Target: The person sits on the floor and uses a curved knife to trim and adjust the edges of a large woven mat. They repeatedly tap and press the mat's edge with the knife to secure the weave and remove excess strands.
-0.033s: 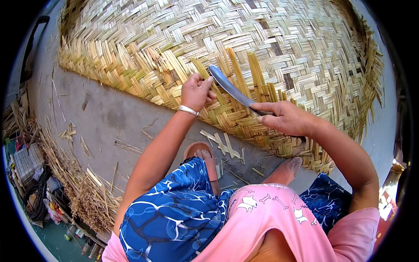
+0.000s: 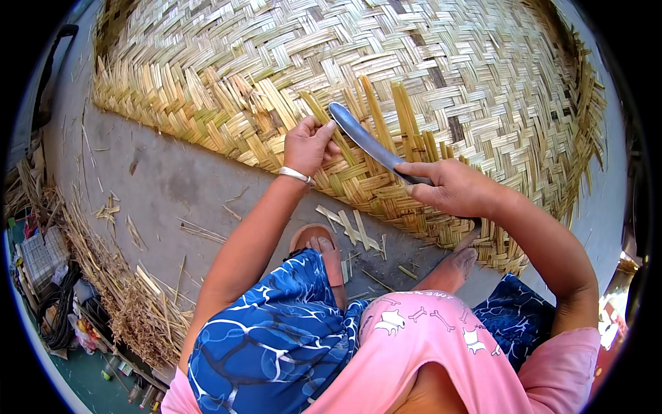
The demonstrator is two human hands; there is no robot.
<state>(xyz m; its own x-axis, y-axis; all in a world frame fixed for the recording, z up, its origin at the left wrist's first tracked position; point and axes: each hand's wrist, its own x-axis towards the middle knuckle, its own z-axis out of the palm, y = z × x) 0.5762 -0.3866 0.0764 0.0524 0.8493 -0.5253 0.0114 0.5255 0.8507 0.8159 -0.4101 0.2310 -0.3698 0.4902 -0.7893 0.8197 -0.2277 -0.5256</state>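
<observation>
A large mat (image 2: 289, 45) woven from flat, straw-coloured strips fills the upper view, its near edge running down toward the right. My left hand (image 2: 309, 146), with a white band at its wrist, is closed in a pinch at that edge, around the lower part of a greenish strip (image 2: 315, 107). A sickle is gripped in my right hand (image 2: 452, 188). Its curved, dark metal blade (image 2: 365, 136) lies across the mat's edge, the rounded tip beside my left fingers. Several loose strip ends (image 2: 405, 114) stick up just beyond the blade. My right palm hides most of the handle.
Cut strip pieces (image 2: 352, 228) lie on the grey floor (image 2: 165, 169) near my sandalled foot (image 2: 321, 241). My other foot (image 2: 458, 265) is by the mat's near edge. Dry stalks (image 2: 138, 303) are heaped at lower left, beside cables (image 2: 62, 303) and assorted clutter.
My left hand has shifted very slightly to the left. The sickle and mat look almost unmoved.
</observation>
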